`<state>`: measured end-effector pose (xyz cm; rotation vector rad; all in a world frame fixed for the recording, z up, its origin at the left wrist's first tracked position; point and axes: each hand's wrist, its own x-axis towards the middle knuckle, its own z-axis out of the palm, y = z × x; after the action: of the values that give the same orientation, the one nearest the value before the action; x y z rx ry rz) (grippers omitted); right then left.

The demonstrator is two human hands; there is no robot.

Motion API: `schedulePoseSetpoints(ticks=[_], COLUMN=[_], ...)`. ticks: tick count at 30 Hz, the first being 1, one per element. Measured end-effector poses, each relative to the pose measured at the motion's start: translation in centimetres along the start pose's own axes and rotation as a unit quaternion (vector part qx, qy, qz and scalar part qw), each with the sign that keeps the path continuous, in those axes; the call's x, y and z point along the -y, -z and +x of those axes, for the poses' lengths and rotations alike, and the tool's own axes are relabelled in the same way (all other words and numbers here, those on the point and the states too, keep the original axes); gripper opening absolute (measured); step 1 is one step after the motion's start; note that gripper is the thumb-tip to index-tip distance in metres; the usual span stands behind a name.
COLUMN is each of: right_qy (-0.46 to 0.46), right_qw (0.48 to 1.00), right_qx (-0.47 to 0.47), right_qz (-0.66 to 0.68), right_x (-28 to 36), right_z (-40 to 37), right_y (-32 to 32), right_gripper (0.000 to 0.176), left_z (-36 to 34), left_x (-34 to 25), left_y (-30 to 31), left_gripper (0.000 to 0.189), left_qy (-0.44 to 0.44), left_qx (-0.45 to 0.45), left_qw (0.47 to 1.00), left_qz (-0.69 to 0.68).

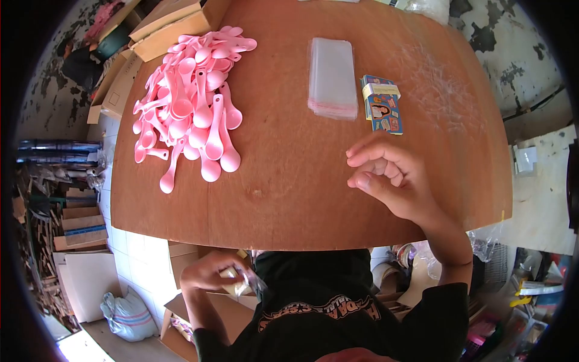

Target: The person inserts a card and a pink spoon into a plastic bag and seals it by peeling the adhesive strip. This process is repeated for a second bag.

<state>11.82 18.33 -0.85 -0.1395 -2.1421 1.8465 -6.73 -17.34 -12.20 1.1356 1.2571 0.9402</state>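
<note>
My left hand [214, 270] is below the table's front edge, above an open cardboard box. Its fingers are closed on a clear plastic packet [239, 286] with something pale inside; the exact contents are not clear. Over the table, my right hand [389, 175] has curled fingers with a gap to the thumb, and nothing shows between them. Just beyond it lies a bundle of colourful printed cards [383, 111] with a pale band around it. Beside the bundle is a stack of clear plastic bags [332, 77]. A large heap of pink spoons [187, 108] covers the table's left side.
The brown wooden table [271, 199] has a curved-looking front edge close to my body. A cardboard box [175, 27] stands at its back left corner. Below left are an open cardboard box [175, 347] with packets inside and a tied white sack [128, 315].
</note>
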Motion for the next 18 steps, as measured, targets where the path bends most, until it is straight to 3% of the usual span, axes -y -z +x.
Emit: schedulePoseSetpoints(ticks=[1,3,5,7,9,11,13,16,17,18], right_qy=[0.0,-0.013,-0.015,-0.015,0.04,0.072,0.104,0.193,0.194,0.14], right_qw=[1.0,1.0,0.999,0.997,0.979,0.965,0.946,0.852,0.85,0.864], right_qx=[-0.006,-0.016,-0.027,-0.035,-0.034,-0.049,-0.061,-0.047,-0.047,-0.037], right_qz=[0.002,-0.011,-0.04,-0.071,-0.196,-0.249,-0.301,-0.485,-0.487,-0.482], right_x=[-0.1,-0.4,-0.6,-0.3,0.5,0.1,0.0,-1.1,-1.9,-2.5], right_z=[0.1,0.3,0.4,0.7,1.2,1.9,3.3,6.5,7.5,8.4], right_y=[0.0,0.0,0.0,0.0,-0.1,0.0,0.4,2.7,3.4,4.0], right_gripper=[0.017,0.014,0.013,0.011,0.008,0.009,0.01,0.015,0.015,0.016], left_z=[-1.5,-4.6,-5.1,-5.4,-3.9,-0.7,1.6,2.9,2.6,2.0], left_x=[3.2,12.0,21.3,28.6,33.6,35.6,38.9,42.7,43.6,44.2], left_y=[-0.1,1.4,0.4,0.2,-2.1,-5.5,-8.1,-10.3,-10.5,-10.3], left_gripper=[0.027,0.034,0.041,0.038,0.028,0.031,0.032,0.037,0.039,0.042], left_qy=[0.075,0.229,0.111,0.239,0.249,0.22,0.199,0.181,0.176,0.17], left_qx=[-0.101,-0.262,-0.518,-0.615,-0.654,-0.689,-0.669,-0.625,-0.619,-0.619], left_qw=[0.989,0.937,0.848,0.731,0.683,0.69,0.706,0.723,0.723,0.723], left_qz=[-0.076,-0.031,0.015,0.173,0.21,-0.001,-0.12,-0.232,-0.249,-0.256])
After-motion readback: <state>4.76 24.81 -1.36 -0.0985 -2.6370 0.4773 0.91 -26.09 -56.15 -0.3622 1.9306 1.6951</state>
